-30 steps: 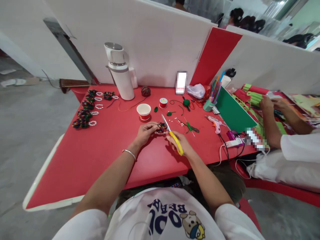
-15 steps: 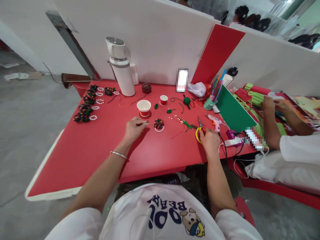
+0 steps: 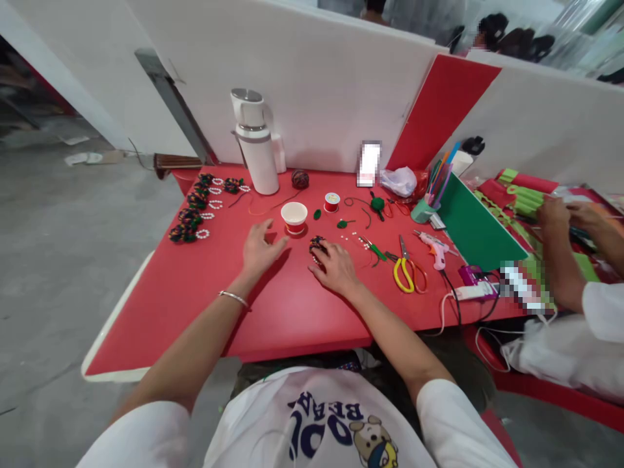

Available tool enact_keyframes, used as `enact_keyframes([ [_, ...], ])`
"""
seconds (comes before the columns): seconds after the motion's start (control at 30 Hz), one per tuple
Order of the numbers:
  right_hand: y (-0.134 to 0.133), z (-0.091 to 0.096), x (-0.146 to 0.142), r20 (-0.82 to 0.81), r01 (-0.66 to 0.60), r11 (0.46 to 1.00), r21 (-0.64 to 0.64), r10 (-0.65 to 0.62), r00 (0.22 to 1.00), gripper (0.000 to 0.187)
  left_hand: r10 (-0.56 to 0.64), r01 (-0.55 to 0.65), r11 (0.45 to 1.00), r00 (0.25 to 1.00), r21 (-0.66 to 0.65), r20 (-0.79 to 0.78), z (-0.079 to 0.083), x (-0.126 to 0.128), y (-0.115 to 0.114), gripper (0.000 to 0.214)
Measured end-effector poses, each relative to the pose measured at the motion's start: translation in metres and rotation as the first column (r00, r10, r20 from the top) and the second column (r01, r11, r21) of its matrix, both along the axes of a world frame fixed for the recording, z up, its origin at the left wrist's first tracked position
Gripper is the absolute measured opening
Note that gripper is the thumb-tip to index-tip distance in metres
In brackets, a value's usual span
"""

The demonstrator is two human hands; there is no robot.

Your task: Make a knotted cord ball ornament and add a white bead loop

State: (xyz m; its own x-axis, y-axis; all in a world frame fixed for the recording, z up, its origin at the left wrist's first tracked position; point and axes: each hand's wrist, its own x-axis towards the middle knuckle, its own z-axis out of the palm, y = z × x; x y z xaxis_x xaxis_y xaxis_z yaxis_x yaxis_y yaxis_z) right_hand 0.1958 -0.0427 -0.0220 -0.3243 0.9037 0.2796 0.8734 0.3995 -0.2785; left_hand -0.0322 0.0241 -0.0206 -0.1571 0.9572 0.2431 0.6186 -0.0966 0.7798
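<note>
My left hand [image 3: 262, 250] is open above the red table, thumb and fingers spread, close to a paper cup [image 3: 294, 214] with a white inside and a red lower part. Nothing shows in its grasp. My right hand [image 3: 336, 268] lies over a dark multicoloured yarn piece with a white bead loop [image 3: 316, 243], partly covering it. Its thumb and fingers are apart and touch or nearly touch the piece. To its right are loose white beads [image 3: 361, 240], a green-handled tool [image 3: 374, 248] and scissors with yellow and red handles [image 3: 403, 274].
Finished-looking yarn pieces with bead loops [image 3: 188, 218] line the left side. A white thermos [image 3: 258, 156], yarn ball [image 3: 299, 179] and thread spool [image 3: 332, 203] stand behind. A pink glue gun [image 3: 436, 249], green divider [image 3: 482, 224] and another person's hands [image 3: 560, 211] are at right.
My right hand has left the scissors on the table and moved left onto the yarn piece. My left hand has opened from a pinch. The view has shifted slightly left.
</note>
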Motion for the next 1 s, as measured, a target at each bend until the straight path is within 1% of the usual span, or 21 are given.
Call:
enact_keyframes([
  [0.03,0.008,-0.001,-0.005,0.021,-0.006,1.0,0.005,0.006,1.0,0.045,-0.01,0.009,1.0,0.998,-0.006,-0.057,0.005,0.011,0.005,0.067],
  [0.07,0.016,-0.002,-0.009,0.034,-0.013,1.0,0.013,0.012,0.999,0.041,-0.003,0.001,1.0,0.995,-0.026,-0.098,0.009,0.021,0.011,0.078],
  [0.1,0.024,-0.002,-0.012,0.041,-0.016,1.0,0.023,0.015,0.999,0.039,-0.007,0.0,0.998,0.992,-0.057,-0.127,0.012,0.03,0.017,0.084],
  [0.13,0.031,-0.002,-0.014,0.041,-0.012,0.999,0.034,0.011,0.999,0.038,-0.003,-0.009,0.996,0.99,-0.086,-0.14,0.015,0.038,0.024,0.086],
  [0.23,0.048,-0.004,-0.018,0.027,0.015,0.997,0.071,-0.017,0.999,0.038,0.038,-0.059,0.987,0.99,-0.152,-0.134,0.016,0.052,0.047,0.072],
  [0.33,0.056,-0.01,-0.017,0.016,-0.007,0.995,0.096,0.006,1.0,0.039,0.071,-0.093,0.981,0.989,-0.173,-0.129,0.012,0.057,0.069,0.061],
  [0.43,0.059,-0.014,-0.014,-0.013,-0.012,0.997,0.08,0.013,1.0,0.037,0.105,-0.125,0.98,0.986,-0.152,-0.128,0.008,0.058,0.088,0.063],
  [0.57,0.059,-0.013,-0.012,-0.033,-0.007,0.999,0.041,0.009,0.999,0.037,0.092,-0.099,0.991,0.993,-0.094,-0.076,0.004,0.06,0.102,0.067],
  [0.63,0.058,-0.01,-0.012,-0.038,-0.006,1.0,0.029,0.007,0.999,0.037,0.093,-0.094,0.995,0.995,-0.015,-0.04,0.002,0.059,0.101,0.073],
  [0.7,0.057,-0.008,-0.012,-0.053,0.0,1.0,0.028,0.001,0.999,0.038,0.086,-0.085,0.991,0.996,0.104,-0.007,0.001,0.056,0.095,0.072],
  [0.77,0.056,-0.007,-0.012,-0.072,0.014,0.999,0.05,-0.011,0.997,0.04,0.052,-0.051,0.974,0.999,0.222,0.0,-0.001,0.051,0.083,0.06],
  [0.83,0.053,-0.005,-0.011,-0.084,0.036,0.996,0.078,-0.029,0.996,0.042,0.004,0.005,0.952,1.0,0.306,-0.028,-0.004,0.044,0.065,0.044],
  [0.9,0.05,-0.005,-0.01,-0.078,0.053,0.995,0.089,-0.046,0.996,0.042,-0.083,0.102,0.937,0.994,0.334,-0.071,-0.008,0.038,0.043,0.029],
  [0.97,0.046,-0.005,-0.009,-0.045,0.059,0.995,0.083,-0.056,0.997,0.041,-0.177,0.208,0.937,0.975,0.282,-0.133,-0.014,0.033,0.022,0.023],
  [1.0,0.044,-0.005,-0.008,-0.021,0.063,0.995,0.078,-0.061,0.998,0.04,-0.197,0.23,0.935,0.97,0.269,-0.145,-0.016,0.033,0.014,0.022],
])
